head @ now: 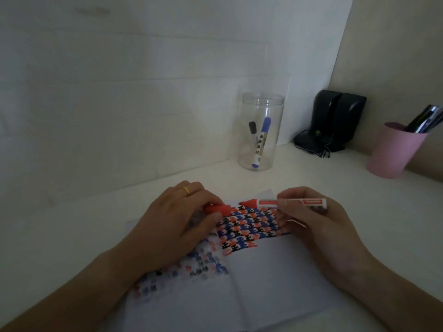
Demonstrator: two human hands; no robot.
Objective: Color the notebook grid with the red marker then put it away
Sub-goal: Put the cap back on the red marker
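An open notebook (261, 279) lies on the white desk in front of me, its upper right page filled with a red, blue and black grid pattern (249, 226). My right hand (311, 226) holds the red marker (285, 202) level above the grid, uncapped tip pointing left. My left hand (177, 219) rests on the left page and pinches the red cap (217, 209), its open end facing the tip a short gap away.
A clear plastic jar (260, 130) behind the notebook holds a blue marker (261, 142) and a black marker (253, 133). A pink cup (395, 152) of pens stands at the right. Black speakers (335, 121) with cables sit in the corner.
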